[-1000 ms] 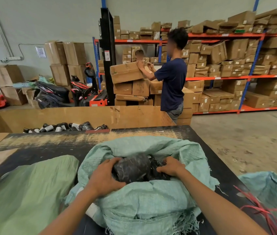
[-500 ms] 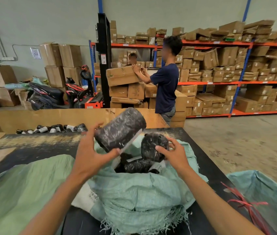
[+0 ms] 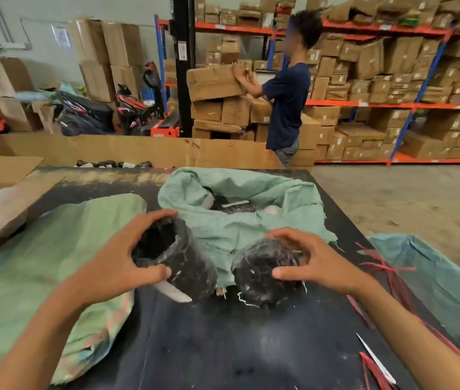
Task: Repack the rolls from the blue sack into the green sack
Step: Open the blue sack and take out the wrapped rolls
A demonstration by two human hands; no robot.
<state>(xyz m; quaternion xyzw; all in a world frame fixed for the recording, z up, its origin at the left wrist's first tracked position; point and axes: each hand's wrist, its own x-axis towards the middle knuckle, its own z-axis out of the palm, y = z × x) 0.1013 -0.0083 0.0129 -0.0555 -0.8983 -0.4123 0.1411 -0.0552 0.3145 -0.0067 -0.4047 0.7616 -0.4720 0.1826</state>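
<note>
The blue sack (image 3: 279, 198) lies open at the middle of the black table (image 3: 223, 347), with more dark rolls (image 3: 233, 206) in its mouth. The green sack (image 3: 40, 263) lies flat at the left. My left hand (image 3: 116, 266) grips a black plastic-wrapped roll (image 3: 183, 263) by its near end, just in front of the blue sack. My right hand (image 3: 316, 263) holds a second black roll (image 3: 259, 271) beside it. Both rolls sit low over the table, between the two sacks.
Red strings (image 3: 386, 277) and another bluish sack (image 3: 434, 282) lie at the right edge. A knife (image 3: 375, 358) lies at the near right. A cardboard bin (image 3: 138, 150) with rolls stands behind the table. A person (image 3: 288, 105) stacks boxes by the shelving.
Both hands lifted a roll each out of the blue sack and brought them down toward me, in front of the sack. The head camera tilted down.
</note>
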